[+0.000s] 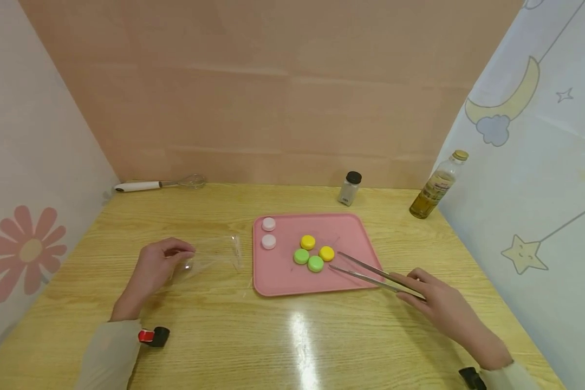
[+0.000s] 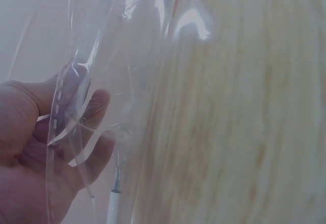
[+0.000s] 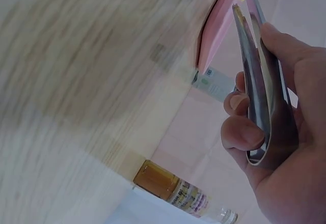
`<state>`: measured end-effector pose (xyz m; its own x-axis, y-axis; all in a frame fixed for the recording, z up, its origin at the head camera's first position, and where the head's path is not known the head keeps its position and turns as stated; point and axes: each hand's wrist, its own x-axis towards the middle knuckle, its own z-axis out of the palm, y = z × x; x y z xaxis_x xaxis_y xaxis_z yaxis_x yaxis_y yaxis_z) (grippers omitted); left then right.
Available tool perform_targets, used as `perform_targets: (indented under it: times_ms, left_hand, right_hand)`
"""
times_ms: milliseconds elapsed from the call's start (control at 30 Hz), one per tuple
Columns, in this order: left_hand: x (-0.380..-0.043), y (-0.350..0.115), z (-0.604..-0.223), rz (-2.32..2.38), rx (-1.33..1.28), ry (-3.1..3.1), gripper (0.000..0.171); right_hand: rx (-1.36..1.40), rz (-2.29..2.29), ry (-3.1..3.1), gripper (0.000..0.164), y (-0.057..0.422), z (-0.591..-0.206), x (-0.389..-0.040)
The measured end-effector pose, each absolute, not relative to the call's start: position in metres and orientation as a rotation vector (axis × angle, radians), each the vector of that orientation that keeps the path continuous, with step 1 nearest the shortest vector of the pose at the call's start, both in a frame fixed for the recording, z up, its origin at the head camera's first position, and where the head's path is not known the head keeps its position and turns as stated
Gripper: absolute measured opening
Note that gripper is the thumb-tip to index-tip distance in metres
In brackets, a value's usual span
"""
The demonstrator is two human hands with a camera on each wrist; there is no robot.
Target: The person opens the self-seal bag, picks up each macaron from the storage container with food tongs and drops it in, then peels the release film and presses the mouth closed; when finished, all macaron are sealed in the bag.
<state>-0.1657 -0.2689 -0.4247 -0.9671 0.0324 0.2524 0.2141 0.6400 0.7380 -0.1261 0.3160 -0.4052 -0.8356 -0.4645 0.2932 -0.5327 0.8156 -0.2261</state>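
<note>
My left hand (image 1: 158,262) pinches the edge of a clear plastic bag (image 1: 216,252) between thumb and fingers, left of the pink tray (image 1: 273,279). The bag hangs thin and see-through across the left wrist view. My right hand (image 1: 441,303) grips metal tongs (image 3: 277,117) whose arms stand apart, with nothing between the tips. Those tips are over the tray, just right of a yellow macaron (image 1: 326,253) and a green macaron (image 1: 316,264). Another yellow macaron (image 1: 307,242) and green macaron (image 1: 301,256) lie beside them. Two pale pink macarons (image 1: 268,241) sit at the tray's left side.
A whisk (image 1: 141,186) lies at the back left of the wooden table (image 1: 253,336). Behind the tray stands a small black-capped jar (image 1: 349,190). An oil bottle (image 1: 431,194) stands at the back right. Papered walls (image 1: 283,108) enclose the back and sides.
</note>
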Motion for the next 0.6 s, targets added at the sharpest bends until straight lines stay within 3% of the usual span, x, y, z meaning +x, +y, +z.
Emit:
perform_targets:
  times_ms: [600]
  left_hand:
    - [-0.166, -0.270, -0.429, -1.223, -0.235, -2.614, 0.010]
  right_hand:
    - [0.800, 0.422, -2.709, 0.040, 0.299, -0.412, -0.143]
